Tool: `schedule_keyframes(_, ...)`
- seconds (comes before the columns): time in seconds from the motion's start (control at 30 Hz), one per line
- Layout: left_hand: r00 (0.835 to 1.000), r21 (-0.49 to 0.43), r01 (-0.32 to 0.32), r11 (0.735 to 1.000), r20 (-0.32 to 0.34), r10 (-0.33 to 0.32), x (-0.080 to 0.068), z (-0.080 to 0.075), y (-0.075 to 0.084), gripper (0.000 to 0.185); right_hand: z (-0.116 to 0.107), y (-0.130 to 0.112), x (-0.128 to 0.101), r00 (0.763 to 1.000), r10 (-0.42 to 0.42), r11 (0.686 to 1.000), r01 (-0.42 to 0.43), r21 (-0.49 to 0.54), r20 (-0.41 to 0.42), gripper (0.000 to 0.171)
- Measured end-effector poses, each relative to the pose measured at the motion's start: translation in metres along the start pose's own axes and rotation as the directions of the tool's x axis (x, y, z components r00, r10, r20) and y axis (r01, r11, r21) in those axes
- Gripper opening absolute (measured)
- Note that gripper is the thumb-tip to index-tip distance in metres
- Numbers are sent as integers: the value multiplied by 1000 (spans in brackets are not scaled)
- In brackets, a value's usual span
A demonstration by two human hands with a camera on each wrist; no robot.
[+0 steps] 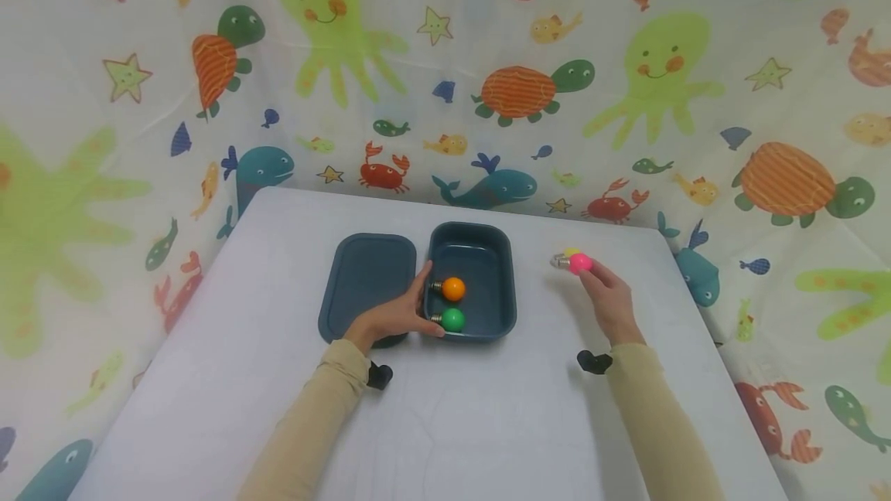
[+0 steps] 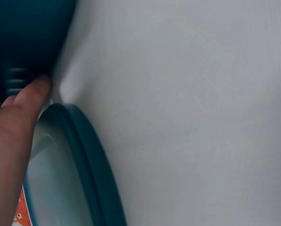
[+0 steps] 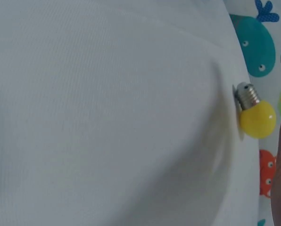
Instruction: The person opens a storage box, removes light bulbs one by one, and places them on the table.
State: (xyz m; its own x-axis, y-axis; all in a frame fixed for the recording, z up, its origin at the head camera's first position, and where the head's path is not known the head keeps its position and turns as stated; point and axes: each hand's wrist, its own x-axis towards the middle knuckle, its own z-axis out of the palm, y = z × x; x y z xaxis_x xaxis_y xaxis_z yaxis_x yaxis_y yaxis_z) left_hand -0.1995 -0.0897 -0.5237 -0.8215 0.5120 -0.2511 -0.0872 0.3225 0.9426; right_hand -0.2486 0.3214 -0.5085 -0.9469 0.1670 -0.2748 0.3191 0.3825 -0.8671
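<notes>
My left hand (image 1: 398,314) grips the left side of a dark blue-green rectangular container (image 1: 513,284), its fingers spread along the rim. Inside lie an orange light bulb (image 1: 454,289) and a green light bulb (image 1: 453,320), their metal bases toward that hand. To the right, my right hand (image 1: 612,301) pinches a pink light bulb (image 1: 581,264) above the table, base pointing left. A yellow light bulb (image 3: 258,119) lies on the table beyond it. In the head view the pink bulb partly covers the yellow one. Only an edge of the right hand shows in the right wrist view.
A matching dark lid (image 1: 369,277) lies left of the container, partly beneath the left hand and wrist. The white table (image 1: 487,424) ends at a curtain (image 1: 431,60) printed with sea animals, which hangs behind it and at both sides.
</notes>
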Motion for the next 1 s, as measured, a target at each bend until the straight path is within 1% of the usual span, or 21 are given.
schedule_keyframes(0.1, 1000, 2, 0, 1000, -1, 0, 0, 0, 0, 125, -3, 6, 1, 999, 35, 999, -35, -17, 1, 78)
schedule_keyframes(0.37, 1000, 2, 4, 1000, 0, -4, -1, 0, 0, 126, -5, 19, 2, 995, 93, 996, -93, 16, 22, 76)
schedule_keyframes(0.6, 1000, -3, 0, 1000, 0, 0, 0, 1, 0, 124, -4, 21, 3, 995, 94, 995, -95, 40, 17, 74)
schedule_keyframes(0.8, 1000, 19, 0, 1000, -5, 0, 0, 0, 0, 123, -3, 22, 6, 993, 110, 990, -112, 80, 35, 71)
schedule_keyframes(1.0, 1000, 19, -7, 1000, 1, 7, -1, 0, 1, 122, -4, 26, 9, 990, 135, 990, -136, 23, 41, 73)
